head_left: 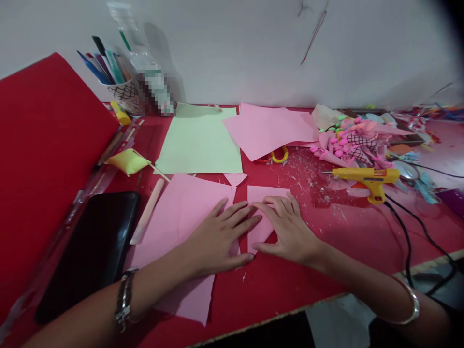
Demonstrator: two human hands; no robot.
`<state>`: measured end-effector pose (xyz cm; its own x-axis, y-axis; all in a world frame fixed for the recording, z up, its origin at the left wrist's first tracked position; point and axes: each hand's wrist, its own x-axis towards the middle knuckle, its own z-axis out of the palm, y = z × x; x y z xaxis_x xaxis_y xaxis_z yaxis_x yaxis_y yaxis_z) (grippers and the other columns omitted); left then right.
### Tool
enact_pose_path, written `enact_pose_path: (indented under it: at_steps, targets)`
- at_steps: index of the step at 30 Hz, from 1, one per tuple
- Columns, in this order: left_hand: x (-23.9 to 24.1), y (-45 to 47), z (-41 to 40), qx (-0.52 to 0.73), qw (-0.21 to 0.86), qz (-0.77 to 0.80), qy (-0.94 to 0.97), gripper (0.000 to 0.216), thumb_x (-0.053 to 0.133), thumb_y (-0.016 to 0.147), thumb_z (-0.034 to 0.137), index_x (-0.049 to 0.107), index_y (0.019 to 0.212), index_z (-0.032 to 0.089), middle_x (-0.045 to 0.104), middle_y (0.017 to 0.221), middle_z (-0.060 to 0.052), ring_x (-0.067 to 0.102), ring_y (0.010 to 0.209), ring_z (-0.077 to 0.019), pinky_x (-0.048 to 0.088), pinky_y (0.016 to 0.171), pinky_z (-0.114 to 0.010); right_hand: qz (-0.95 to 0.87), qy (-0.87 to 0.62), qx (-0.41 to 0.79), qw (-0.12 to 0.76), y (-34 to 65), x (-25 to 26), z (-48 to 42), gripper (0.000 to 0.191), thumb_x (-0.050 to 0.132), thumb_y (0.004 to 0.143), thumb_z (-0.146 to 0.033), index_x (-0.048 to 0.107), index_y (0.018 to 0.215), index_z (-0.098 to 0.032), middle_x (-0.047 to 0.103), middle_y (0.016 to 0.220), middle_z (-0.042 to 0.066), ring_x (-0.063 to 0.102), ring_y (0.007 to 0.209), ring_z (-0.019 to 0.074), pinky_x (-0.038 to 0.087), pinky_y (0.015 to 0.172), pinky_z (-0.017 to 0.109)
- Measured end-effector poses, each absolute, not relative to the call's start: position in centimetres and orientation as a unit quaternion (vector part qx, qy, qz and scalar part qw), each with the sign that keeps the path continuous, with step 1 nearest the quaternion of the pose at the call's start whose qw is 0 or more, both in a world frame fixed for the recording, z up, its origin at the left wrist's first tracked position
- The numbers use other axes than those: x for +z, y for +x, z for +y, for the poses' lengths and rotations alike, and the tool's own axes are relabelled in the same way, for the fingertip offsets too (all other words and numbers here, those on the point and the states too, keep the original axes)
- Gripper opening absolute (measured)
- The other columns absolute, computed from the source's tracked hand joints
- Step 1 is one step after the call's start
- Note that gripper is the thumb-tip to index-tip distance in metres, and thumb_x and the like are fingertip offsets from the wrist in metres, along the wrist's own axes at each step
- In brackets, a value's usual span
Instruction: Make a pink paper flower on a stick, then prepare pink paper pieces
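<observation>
My left hand lies with its fingers spread over the right part of a large pink paper sheet, its fingertips reaching the edge of a smaller pink paper piece. On that smaller piece rests my right hand, fingers apart and slightly bent, thumb near the lower edge. The fingertips of both hands nearly meet at the small piece's left side. Part of the small piece is hidden beneath the right hand. Neither hand grips anything.
A yellow glue gun with a black cord lies right, near a pile of pink paper cones. Pale green paper, more pink sheets and yellow-handled scissors lie behind. A black phone and pen cup are left.
</observation>
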<state>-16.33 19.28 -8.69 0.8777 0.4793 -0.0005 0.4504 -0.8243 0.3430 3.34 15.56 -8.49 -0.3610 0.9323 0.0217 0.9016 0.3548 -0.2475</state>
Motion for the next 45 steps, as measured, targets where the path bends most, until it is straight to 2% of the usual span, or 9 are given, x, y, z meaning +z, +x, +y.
enact_pose_path:
  at_steps: [6, 11, 17, 25, 34, 41, 45]
  targets:
    - [-8.5, -16.4, 19.3, 0.041, 0.17, 0.24, 0.955, 0.066, 0.03, 0.077, 0.059, 0.016, 0.132, 0.025, 0.024, 0.138, -0.004, 0.018, 0.126, -0.0209, 0.002, 0.103, -0.044, -0.818, -0.561, 0.1, 0.079, 3.3, -8.5, 15.5, 0.069, 0.049, 0.065, -0.057, 0.037, 0.122, -0.021, 0.042, 0.115, 0.011, 0.034, 0.11, 0.0285, 0.011, 0.096, 0.052]
    - [-8.8, -16.1, 19.1, 0.057, 0.163, 0.263, 0.949, 0.059, 0.028, 0.081, 0.053, 0.019, 0.132, 0.025, 0.028, 0.137, -0.003, 0.02, 0.126, -0.02, 0.004, 0.104, -0.043, -0.816, -0.562, 0.105, 0.08, 3.3, -8.4, 15.5, 0.068, 0.048, 0.065, -0.058, 0.037, 0.122, -0.021, 0.043, 0.114, 0.011, 0.035, 0.11, 0.029, 0.013, 0.095, 0.052]
    - [-8.8, -16.0, 19.1, 0.051, 0.172, 0.267, 0.947, 0.064, 0.032, 0.077, 0.056, 0.019, 0.132, 0.024, 0.026, 0.137, -0.003, 0.019, 0.126, -0.0206, 0.003, 0.104, -0.043, -0.816, -0.564, 0.102, 0.07, 3.2, -8.4, 15.3, 0.07, 0.045, 0.066, -0.059, 0.035, 0.123, -0.021, 0.041, 0.117, 0.012, 0.032, 0.112, 0.0276, 0.008, 0.097, 0.052]
    - [-8.6, -16.0, 19.3, 0.054, 0.187, 0.26, 0.946, 0.074, 0.04, 0.07, 0.057, 0.02, 0.132, 0.022, 0.026, 0.137, -0.005, 0.021, 0.125, -0.0234, 0.005, 0.104, -0.044, -0.822, -0.559, 0.095, 0.063, 2.7, -8.1, 14.9, 0.084, 0.05, 0.058, -0.057, 0.028, 0.128, -0.017, 0.038, 0.122, 0.014, 0.031, 0.112, 0.0322, 0.007, 0.094, 0.057]
    - [-8.4, -15.9, 19.3, 0.042, 0.194, 0.264, 0.944, 0.078, 0.044, 0.068, 0.055, 0.016, 0.133, 0.022, 0.022, 0.138, -0.004, 0.02, 0.125, -0.0244, 0.003, 0.104, -0.044, -0.81, -0.572, 0.113, 0.066, 4.1, -8.1, 15.5, 0.067, 0.051, 0.06, -0.044, 0.036, 0.121, -0.023, 0.041, 0.12, 0.01, 0.032, 0.113, 0.0282, 0.003, 0.097, 0.053]
    - [-8.2, -16.0, 19.3, 0.037, 0.201, 0.26, 0.944, 0.078, 0.045, 0.067, 0.055, 0.016, 0.132, 0.023, 0.023, 0.138, -0.004, 0.019, 0.125, -0.0238, 0.003, 0.104, -0.044, -0.791, -0.604, 0.08, 0.061, 6.6, -8.4, 16.2, 0.053, 0.047, 0.067, -0.038, 0.037, 0.117, -0.022, 0.04, 0.118, 0.009, 0.032, 0.112, 0.0271, 0.006, 0.096, 0.053]
    - [-8.1, -16.0, 19.3, 0.031, 0.204, 0.26, 0.943, 0.079, 0.047, 0.066, 0.053, 0.015, 0.133, 0.023, 0.022, 0.139, -0.003, 0.018, 0.125, -0.0236, 0.002, 0.104, -0.044, -0.783, -0.616, 0.057, 0.065, 8.1, -8.6, 16.8, 0.049, 0.044, 0.071, -0.035, 0.037, 0.117, -0.021, 0.041, 0.115, 0.01, 0.035, 0.11, 0.0263, 0.012, 0.096, 0.052]
